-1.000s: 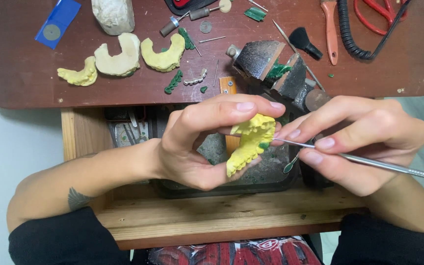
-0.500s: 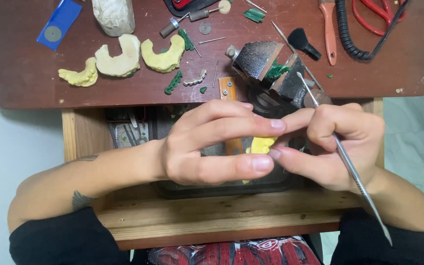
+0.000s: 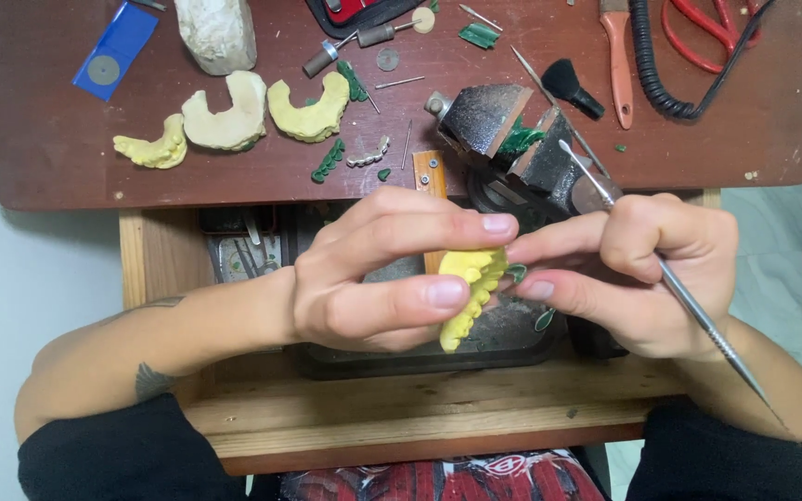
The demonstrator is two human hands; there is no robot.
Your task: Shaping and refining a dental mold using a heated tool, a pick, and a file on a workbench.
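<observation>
The left hand (image 3: 373,274) pinches a yellow dental cast (image 3: 471,289) at frame centre. At three o'clock the right hand (image 3: 638,274) touches it with thumb and forefinger, fingers curled around a thin metal tool (image 3: 698,306). Beyond, at twelve o'clock, sits a small vise (image 3: 508,130) on the brown table (image 3: 67,148).

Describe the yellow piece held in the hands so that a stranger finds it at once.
Look below the brown table, over the wooden drawer. Between the left hand and right hand sits a bright yellow tooth cast. Unlike the paler casts on the table, it is held.
</observation>
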